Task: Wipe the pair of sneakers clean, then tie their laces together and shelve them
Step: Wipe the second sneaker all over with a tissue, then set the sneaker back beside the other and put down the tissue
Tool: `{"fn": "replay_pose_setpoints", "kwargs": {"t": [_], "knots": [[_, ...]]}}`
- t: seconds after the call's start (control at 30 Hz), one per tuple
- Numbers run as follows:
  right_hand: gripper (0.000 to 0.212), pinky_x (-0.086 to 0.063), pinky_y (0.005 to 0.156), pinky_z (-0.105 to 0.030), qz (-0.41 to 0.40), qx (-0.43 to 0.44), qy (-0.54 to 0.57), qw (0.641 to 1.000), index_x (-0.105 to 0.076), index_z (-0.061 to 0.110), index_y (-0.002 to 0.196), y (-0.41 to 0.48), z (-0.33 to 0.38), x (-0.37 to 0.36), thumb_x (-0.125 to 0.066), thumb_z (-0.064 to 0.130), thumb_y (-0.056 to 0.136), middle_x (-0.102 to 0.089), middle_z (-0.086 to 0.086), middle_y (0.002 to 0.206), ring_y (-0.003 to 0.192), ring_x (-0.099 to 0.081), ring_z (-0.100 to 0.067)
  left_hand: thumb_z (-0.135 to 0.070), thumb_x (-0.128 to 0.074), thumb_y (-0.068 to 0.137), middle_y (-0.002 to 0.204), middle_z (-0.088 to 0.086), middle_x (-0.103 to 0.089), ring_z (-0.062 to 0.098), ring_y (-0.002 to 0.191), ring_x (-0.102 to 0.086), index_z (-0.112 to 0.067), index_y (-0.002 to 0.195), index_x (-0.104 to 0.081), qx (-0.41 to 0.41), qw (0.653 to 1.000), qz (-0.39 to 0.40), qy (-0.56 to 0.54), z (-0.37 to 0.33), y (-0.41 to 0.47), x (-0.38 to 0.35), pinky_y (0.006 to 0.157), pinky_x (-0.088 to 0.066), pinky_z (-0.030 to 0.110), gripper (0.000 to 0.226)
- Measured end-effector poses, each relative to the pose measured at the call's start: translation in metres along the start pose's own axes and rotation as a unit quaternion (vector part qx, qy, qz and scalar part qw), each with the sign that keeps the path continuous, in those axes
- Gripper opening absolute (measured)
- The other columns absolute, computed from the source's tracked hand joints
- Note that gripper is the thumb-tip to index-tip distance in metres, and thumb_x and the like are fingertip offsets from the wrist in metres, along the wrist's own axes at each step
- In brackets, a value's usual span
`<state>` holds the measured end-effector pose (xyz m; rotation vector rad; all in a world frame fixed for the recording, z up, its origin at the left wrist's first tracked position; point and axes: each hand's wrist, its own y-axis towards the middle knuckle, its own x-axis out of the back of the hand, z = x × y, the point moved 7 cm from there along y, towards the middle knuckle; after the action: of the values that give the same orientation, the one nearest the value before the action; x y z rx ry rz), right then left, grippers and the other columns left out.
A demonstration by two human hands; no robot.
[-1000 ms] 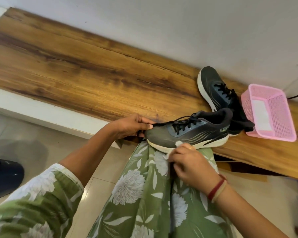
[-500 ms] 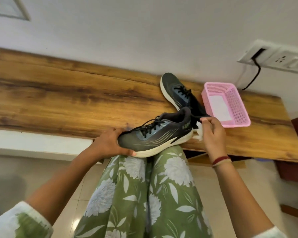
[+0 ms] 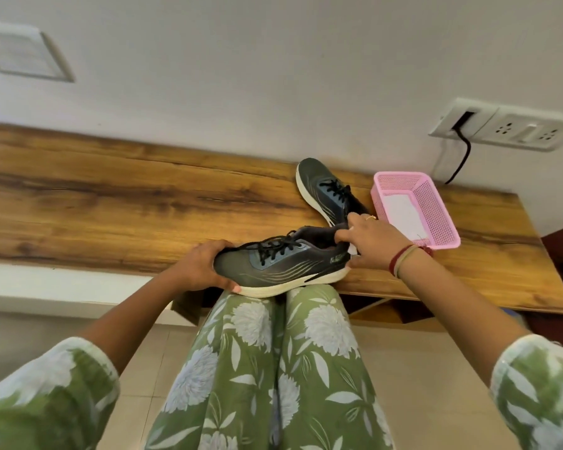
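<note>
Wiping underway: left hand (image 3: 205, 267) grips sneaker (image 3: 283, 264) toe; right hand (image 3: 371, 241) clutches wipe (image 3: 353, 249) against heel; second sneaker (image 3: 325, 193) lies on bench (image 3: 111, 216); lace-tying, shelving outstanding.

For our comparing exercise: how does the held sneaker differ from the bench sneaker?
The held sneaker rests on the knees, gripped by left hand and right hand; the bench sneaker stands on the bench. The held sneaker points left; the bench sneaker, toward the wall. Both: dark uppers, black laces, white soles.
</note>
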<state>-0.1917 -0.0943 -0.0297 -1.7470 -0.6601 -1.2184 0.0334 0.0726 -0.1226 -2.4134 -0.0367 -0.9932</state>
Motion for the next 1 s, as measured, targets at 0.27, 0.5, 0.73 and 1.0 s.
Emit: {"fn": "replay_pose_setpoints", "kwargs": {"t": [0.27, 0.5, 0.73, 1.0], "knots": [[0.026, -0.029, 0.074, -0.02, -0.106, 0.093, -0.011, 0.99, -0.062, 0.023, 0.105, -0.014, 0.034, 0.04, -0.062, 0.041, 0.085, -0.047, -0.001, 0.11, 0.098, -0.045, -0.014, -0.032, -0.08, 0.072, 0.131, 0.002, -0.052, 0.025, 0.12, -0.042, -0.025, 0.131, -0.048, 0.019, 0.988, -0.146, 0.055, 0.012, 0.005, 0.022, 0.096, -0.034, 0.036, 0.068], [0.029, -0.038, 0.067, -0.024, -0.149, -0.018, 0.117, 0.982, -0.06, 0.022, 0.095, -0.016, 0.066, 0.04, -0.058, 0.049, 0.084, -0.04, 0.004, 0.095, 0.088, -0.046, -0.014, -0.04, -0.067, 0.085, 0.133, 0.011, -0.044, 0.03, 0.121, -0.045, -0.016, 0.135, -0.041, 0.089, 0.933, -0.318, -0.145, -0.008, -0.013, 0.029, 0.1, -0.04, 0.043, 0.061], [0.029, -0.045, 0.061, -0.031, -0.189, -0.129, 0.111, 0.967, -0.064, 0.017, 0.089, 0.007, 0.133, 0.024, -0.073, 0.038, 0.07, -0.05, -0.002, 0.094, 0.08, -0.054, -0.02, -0.039, -0.073, 0.077, 0.139, 0.008, -0.045, 0.024, 0.125, -0.047, -0.02, 0.143, -0.034, 0.07, 0.942, -0.167, -0.283, -0.063, 0.032, 0.003, 0.104, -0.042, 0.041, 0.078], [0.028, -0.047, 0.053, -0.031, -0.205, -0.209, 0.148, 0.945, -0.067, 0.016, 0.068, 0.028, 0.141, 0.021, -0.086, 0.033, 0.057, -0.053, -0.003, 0.082, 0.071, -0.057, -0.021, -0.022, -0.077, 0.074, 0.132, 0.014, -0.042, 0.032, 0.122, -0.046, -0.018, 0.142, -0.035, 0.047, 0.978, -0.17, -0.112, -0.067, 0.062, 0.014, 0.102, -0.042, 0.038, 0.08]]}}
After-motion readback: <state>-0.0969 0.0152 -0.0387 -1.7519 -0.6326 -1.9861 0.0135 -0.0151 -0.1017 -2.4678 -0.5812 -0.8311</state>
